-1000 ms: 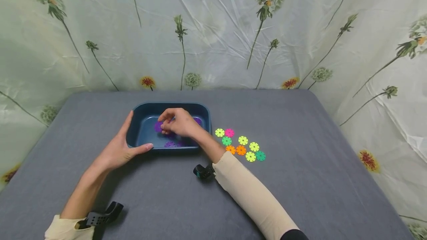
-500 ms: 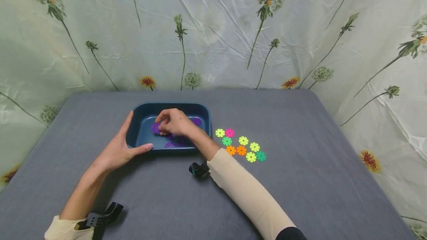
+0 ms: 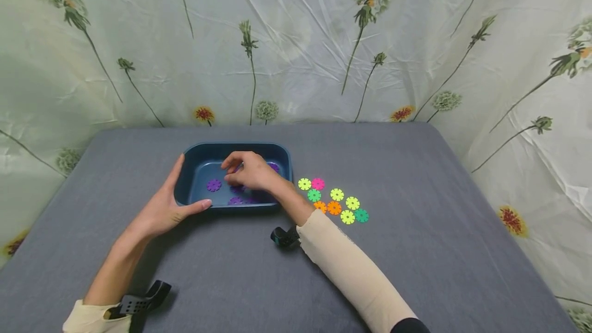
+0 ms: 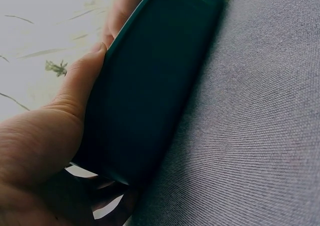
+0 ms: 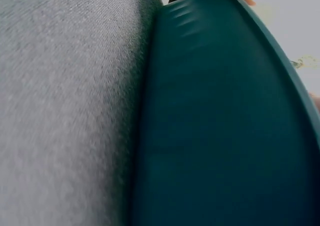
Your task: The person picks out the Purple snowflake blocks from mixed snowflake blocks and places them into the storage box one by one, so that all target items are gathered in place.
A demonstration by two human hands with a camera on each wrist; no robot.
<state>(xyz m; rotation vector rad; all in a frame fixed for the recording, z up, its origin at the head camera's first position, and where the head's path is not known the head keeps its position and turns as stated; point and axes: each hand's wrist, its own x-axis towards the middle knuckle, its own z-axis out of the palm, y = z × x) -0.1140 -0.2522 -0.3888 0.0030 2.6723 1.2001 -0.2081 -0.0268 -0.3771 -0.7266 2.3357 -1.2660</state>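
A dark blue rectangular tray [image 3: 194,189] stands on the cloth, with several purple snowflake discs in it. One purple disc [image 3: 214,185] lies alone on its floor, left of my right hand [image 3: 252,171]. That hand is inside the tray, fingers loosely bent, nothing visible between thumb and forefinger. Further purple discs [image 3: 236,200] show below it by the near wall; its palm and wrist partly hide others. My left hand [image 3: 162,212] grips the tray's left end, thumb on the near rim and fingers round the side. In the left wrist view, the thumb [image 4: 82,73] presses the rim.
Right of the tray lie several loose snowflake discs: yellow [image 3: 336,195], pink [image 3: 318,184], green [image 3: 362,215] and orange [image 3: 334,208]. The right forearm passes close to them. A grey cloth [image 3: 439,251] covers the table; a flowered curtain [image 3: 300,40] hangs behind.
My right hand shifted left with a purple disc at its fingertips, then drew back right. That disc now lies by itself on the tray floor. The left hand has stayed put.
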